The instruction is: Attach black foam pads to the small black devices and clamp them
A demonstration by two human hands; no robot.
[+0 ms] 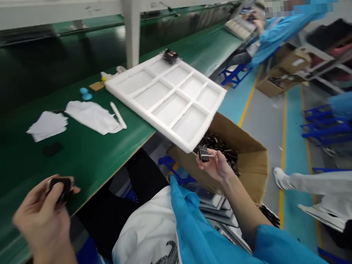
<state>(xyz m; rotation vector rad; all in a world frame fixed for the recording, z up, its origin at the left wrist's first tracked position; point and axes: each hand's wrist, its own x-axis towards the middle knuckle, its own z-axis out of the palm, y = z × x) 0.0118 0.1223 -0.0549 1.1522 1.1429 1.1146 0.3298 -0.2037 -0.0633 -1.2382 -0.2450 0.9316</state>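
My left hand (45,215) is closed around a small black piece (66,188) with rounded edges, above the green table (105,161). Fingers and thumb cover part of it. My right hand (217,168) grips a small black block (203,154) with a lighter face; its exact kind does not show. That hand is over an open cardboard box (251,155) holding many dark, shiny small parts (220,145). Just above the right hand, a white foam tray (152,111) with several square compartments juts past the table edge. A dark cluster of parts (170,56) sits at its far corner.
White cloths (90,116), a white stick (118,115), blue knobs (85,93) and a dark flat piece (53,149) lie on the table. A white shelf post (132,30) rises behind the tray. Stacked flat items (217,209) are beside my lap. A co-worker in blue (283,32) sits further along.
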